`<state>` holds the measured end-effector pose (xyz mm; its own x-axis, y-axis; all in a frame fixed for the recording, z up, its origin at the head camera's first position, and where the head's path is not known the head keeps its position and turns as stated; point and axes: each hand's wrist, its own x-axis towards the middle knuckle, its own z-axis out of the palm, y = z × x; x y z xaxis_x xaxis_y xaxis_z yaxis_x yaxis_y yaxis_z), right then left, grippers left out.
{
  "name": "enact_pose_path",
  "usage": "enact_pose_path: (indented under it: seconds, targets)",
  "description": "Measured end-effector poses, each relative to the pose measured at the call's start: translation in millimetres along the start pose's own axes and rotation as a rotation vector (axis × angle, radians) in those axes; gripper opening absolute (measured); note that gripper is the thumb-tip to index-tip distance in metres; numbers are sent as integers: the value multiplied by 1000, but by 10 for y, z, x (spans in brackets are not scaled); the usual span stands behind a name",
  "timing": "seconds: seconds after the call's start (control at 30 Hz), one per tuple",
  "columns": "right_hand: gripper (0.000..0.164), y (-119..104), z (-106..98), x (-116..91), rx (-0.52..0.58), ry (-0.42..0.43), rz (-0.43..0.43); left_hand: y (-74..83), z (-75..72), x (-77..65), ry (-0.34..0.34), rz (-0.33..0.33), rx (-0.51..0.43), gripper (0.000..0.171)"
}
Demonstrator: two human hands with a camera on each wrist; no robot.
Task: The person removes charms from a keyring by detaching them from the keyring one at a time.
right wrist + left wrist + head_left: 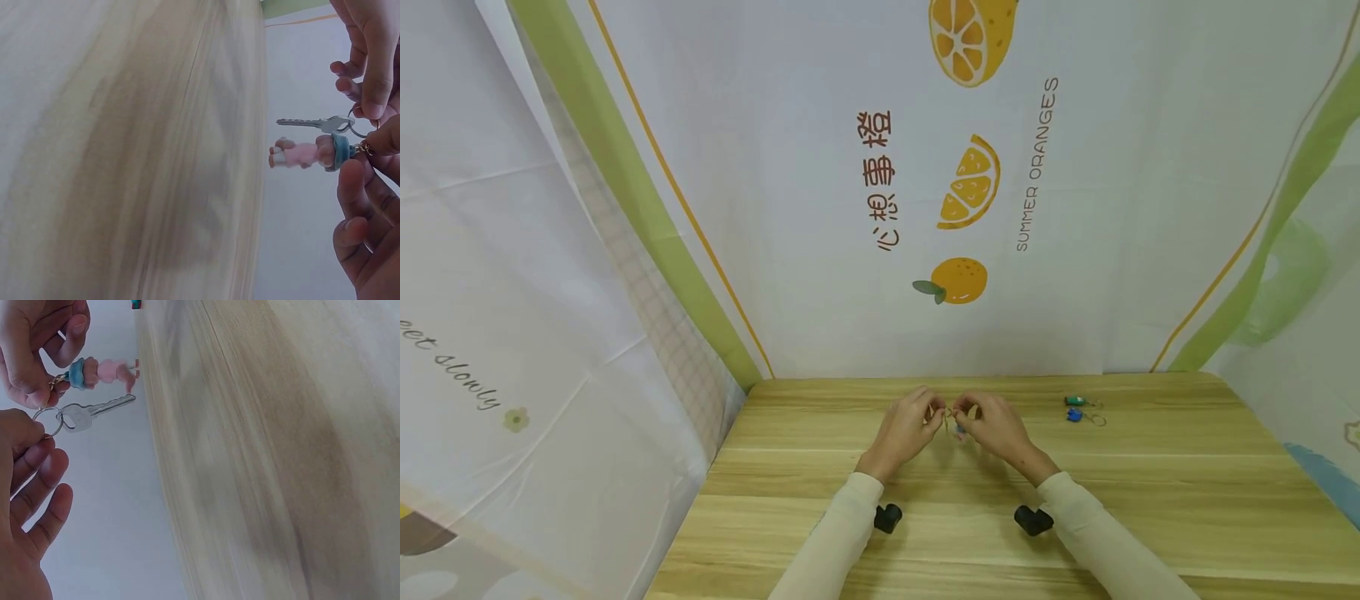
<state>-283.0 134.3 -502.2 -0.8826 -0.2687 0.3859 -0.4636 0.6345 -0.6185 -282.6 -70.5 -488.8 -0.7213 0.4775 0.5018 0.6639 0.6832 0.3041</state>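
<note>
My left hand (907,427) and right hand (997,427) meet above the table, fingertips close together. In the left wrist view, the left thumb and fingers pinch a thin metal key ring (61,424), from which a silver key (76,417) hangs. With its fingertips, my right hand grips the gold chain end of a small figurine keychain (304,154). The figurine wears a teal hat and pink clothing, and dangles beside the key. Fingertips cover part of the ring, so whether the chain is threaded on it I cannot tell.
On the wooden table (1150,500), to the right, lie a green keychain (1075,401) and a blue keychain (1073,415), each with a metal ring. A white printed cloth (820,317) hangs behind the table's far edge. Black devices (1033,520) sit under both wrists.
</note>
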Motion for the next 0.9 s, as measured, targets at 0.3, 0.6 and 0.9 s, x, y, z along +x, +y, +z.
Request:
enact_pose_path:
  seconds: [0.3, 0.6, 0.9]
  targets:
    - [5, -21, -27, 19, -10, -11, 9, -11, -27, 1, -22, -15, -2, 4]
    - [8, -41, -23, 23, -31, -1, -50, 18, -51, 18, -53, -15, -22, 6]
    - [8, -41, -2, 19, -21, 6, -72, 38, -58, 17, -55, -11, -15, 5]
